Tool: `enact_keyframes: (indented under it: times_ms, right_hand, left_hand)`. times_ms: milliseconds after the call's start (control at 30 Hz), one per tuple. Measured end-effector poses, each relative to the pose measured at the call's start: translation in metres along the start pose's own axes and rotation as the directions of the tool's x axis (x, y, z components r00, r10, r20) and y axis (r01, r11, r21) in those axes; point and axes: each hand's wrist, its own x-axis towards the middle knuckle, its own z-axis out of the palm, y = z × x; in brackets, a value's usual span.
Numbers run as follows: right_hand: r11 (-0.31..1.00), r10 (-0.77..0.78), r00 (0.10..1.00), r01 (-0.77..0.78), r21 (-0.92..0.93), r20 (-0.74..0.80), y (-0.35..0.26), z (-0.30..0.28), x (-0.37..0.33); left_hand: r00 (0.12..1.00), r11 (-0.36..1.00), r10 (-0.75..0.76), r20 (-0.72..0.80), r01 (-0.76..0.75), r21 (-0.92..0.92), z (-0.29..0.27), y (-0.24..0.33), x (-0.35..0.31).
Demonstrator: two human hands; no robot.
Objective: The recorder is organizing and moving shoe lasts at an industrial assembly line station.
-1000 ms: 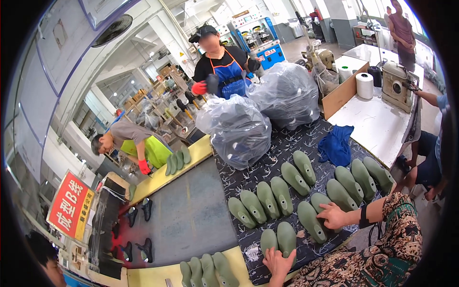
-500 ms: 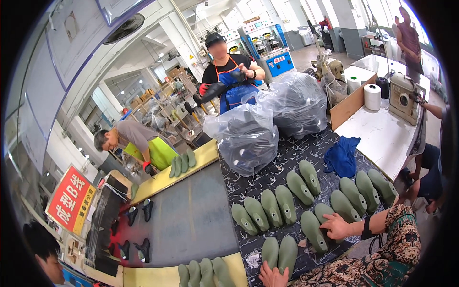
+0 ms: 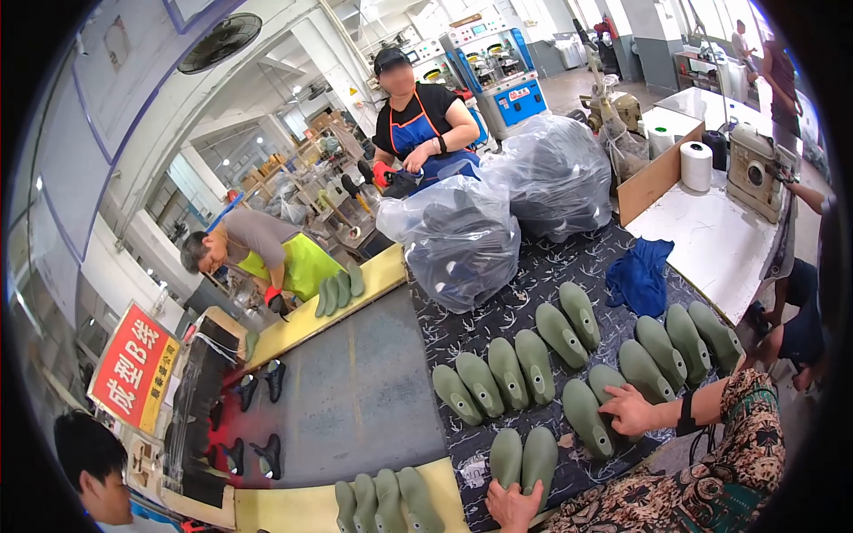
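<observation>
Green shoe lasts stand in rows on a dark patterned cloth (image 3: pixel 551 258). My left hand (image 3: pixel 515 507) is at the near end of a pair of lasts (image 3: pixel 522 457), its thumb and fingers closed around their sides. Farther right, my right hand (image 3: pixel 629 411) has its fingers bent over the right last (image 3: pixel 608 380) of another pair; the left last (image 3: pixel 587 417) of that pair stands beside it. A patterned sleeve (image 3: pixel 751 417) covers my right upper arm. Behind the hands are more lasts (image 3: pixel 506 373) on the left and others (image 3: pixel 666 351) on the right.
Two clear plastic bags (image 3: pixel 458 244) of dark items stand at the far side, near a blue cloth (image 3: pixel 640 277). A conveyor (image 3: pixel 355 382) with black shoes (image 3: pixel 269 455) runs on the left. Co-workers stand beyond it; a sewing machine (image 3: pixel 755 169) is at the far right.
The view has shifted slightly. My left fingers now wrap more closely around the lasts, while my right hand stays on its last. The co-worker in a blue apron has lowered a black shoe.
</observation>
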Motion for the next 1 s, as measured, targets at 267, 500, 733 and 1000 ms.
enact_keyframes:
  times_ms: [267,500,733,1000]
  right_hand:
    - [1.0,0.015,0.999,-0.015,-0.013,0.03,0.0,0.002,-0.002]
    - [0.999,0.028,0.998,-0.027,-0.025,0.057,0.003,0.005,-0.002]
    - [0.999,0.037,0.999,-0.036,-0.033,0.04,-0.001,0.001,-0.003]
    - [0.998,0.011,1.0,-0.01,-0.058,0.009,0.001,0.004,-0.003]
  left_hand:
    - [0.907,0.976,-0.186,0.379,0.216,-0.036,-0.02,0.008,-0.001]
    - [0.892,0.969,-0.209,0.401,0.243,-0.035,-0.012,0.002,-0.002]
    - [0.911,0.973,-0.205,0.357,0.231,-0.03,-0.014,0.004,-0.002]
    - [0.999,0.999,0.036,-0.024,-0.036,0.014,0.01,-0.011,-0.003]
